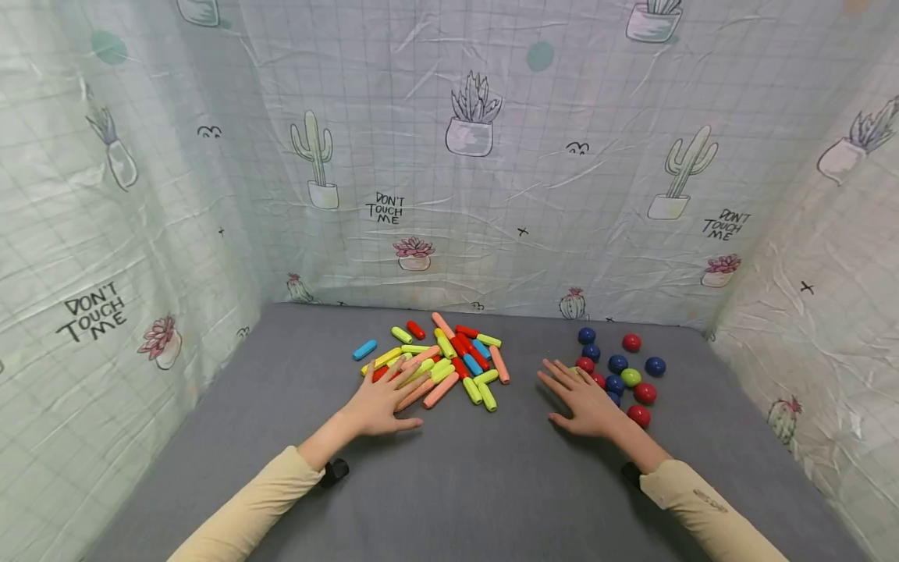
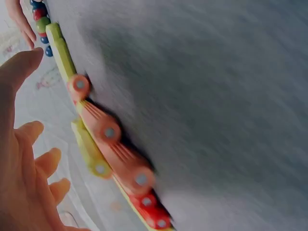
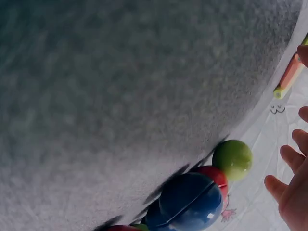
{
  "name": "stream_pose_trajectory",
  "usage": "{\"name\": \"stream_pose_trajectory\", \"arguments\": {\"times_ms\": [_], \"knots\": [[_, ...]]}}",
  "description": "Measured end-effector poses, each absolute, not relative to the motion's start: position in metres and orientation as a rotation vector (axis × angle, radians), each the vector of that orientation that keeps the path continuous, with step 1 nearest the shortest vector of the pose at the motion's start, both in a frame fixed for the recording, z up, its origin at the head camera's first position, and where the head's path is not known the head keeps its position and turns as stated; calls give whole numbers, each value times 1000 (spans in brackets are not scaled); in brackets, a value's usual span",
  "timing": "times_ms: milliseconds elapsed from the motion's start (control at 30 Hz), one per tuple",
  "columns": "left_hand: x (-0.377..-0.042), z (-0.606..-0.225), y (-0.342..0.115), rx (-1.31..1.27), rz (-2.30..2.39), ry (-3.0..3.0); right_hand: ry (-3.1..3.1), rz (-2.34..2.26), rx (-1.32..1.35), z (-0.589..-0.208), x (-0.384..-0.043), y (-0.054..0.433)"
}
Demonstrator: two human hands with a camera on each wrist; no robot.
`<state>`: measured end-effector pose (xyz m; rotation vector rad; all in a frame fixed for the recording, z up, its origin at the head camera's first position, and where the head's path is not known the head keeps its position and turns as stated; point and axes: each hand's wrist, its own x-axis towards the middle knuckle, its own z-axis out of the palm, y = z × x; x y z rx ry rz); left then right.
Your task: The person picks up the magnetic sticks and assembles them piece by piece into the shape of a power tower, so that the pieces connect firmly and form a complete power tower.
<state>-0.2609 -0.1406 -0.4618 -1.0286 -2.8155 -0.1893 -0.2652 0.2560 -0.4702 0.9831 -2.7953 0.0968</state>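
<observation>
My left hand (image 1: 379, 404) hovers with spread fingers over the near left side of a loose pile of short coloured rods (image 1: 449, 388). The rods are red, yellow-green, salmon and blue; up close, a salmon rod (image 2: 115, 127) shows ribbed sides and a pale dot in its end. To the right, my right hand (image 1: 588, 404) is also spread, beside a group of small glossy balls in red, dark blue and green. It partly covers a few of them. Close to that hand are a green ball (image 3: 233, 160) and a dark blue ball (image 3: 191, 201). Neither hand grips anything.
A grey cloth surface (image 1: 456, 484) lies under everything. Pale sheeting (image 1: 393, 164) printed with potted cacti rises at the back and both sides. One blue rod (image 1: 364, 350) lies apart at the pile's left. A black band (image 1: 335, 471) shows at the left wrist.
</observation>
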Motion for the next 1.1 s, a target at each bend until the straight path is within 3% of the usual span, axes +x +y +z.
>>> {"name": "stream_pose_trajectory", "arguments": {"times_ms": [1100], "knots": [[-282,-463,-35,-1340,212,-2405,-2674,188,702,-457,-267,303]]}}
